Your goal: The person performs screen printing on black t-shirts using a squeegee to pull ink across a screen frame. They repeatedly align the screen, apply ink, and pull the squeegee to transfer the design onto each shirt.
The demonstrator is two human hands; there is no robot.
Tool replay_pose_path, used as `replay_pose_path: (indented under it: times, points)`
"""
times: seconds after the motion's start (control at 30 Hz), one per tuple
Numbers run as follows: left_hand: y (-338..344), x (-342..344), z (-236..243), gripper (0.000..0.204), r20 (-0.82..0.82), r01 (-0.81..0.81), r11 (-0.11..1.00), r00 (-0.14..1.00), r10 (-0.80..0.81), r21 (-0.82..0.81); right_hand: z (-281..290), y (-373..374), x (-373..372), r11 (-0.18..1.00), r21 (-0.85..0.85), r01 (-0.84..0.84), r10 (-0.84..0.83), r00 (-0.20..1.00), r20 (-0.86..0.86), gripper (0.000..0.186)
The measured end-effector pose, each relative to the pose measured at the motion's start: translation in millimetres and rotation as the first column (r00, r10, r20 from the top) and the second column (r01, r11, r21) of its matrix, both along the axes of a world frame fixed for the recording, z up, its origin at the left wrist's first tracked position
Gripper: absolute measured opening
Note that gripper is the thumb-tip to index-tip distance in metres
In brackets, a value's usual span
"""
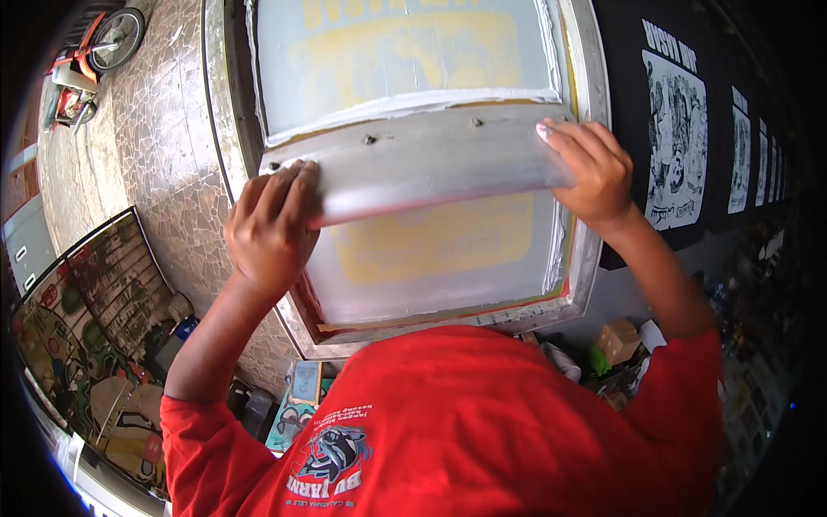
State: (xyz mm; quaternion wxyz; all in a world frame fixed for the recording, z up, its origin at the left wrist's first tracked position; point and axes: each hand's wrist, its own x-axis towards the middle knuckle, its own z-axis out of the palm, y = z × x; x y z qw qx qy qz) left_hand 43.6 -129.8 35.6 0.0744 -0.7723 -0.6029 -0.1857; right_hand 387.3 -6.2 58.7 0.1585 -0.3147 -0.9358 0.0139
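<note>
A wide metal squeegee [431, 159] with small bolts along it lies crosswise over a framed print screen [413, 276], reaching nearly from side to side. My left hand [267, 224] grips its left end, fingers curled over the top. My right hand [593, 172] grips the right end, thumb and fingers wrapped round it. The screen's mesh shows yellowish stencil shapes above and below the squeegee, with streaks of white paste along the mesh edges. Its pale metal frame surrounds the mesh. My red shirt fills the bottom of the view.
Black panels with white prints [676, 138] stretch along the right. A motorbike [86, 73] stands at the upper left on paving [164, 129]. A graffiti-covered board [82, 345] is at the lower left. Cardboard boxes [618, 339] and clutter lie below the screen's right side.
</note>
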Motion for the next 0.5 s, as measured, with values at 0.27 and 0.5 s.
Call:
replay_pose_path:
  times: [0.27, 0.5]
  points:
    - [135, -38, -11, 0.02, -0.069, -0.088, 0.986, 0.993, 0.099, 0.142, -17, 145, -37, 0.977, 0.214, -0.008, 0.029, 0.995, -0.098, 0.039]
    - [257, -106, 56, 0.038, 0.011, 0.085, 0.962, 0.996, -0.085, -0.259, 64, 260, -81, 0.998, -0.043, -0.056, 0.063, 0.982, 0.179, 0.036]
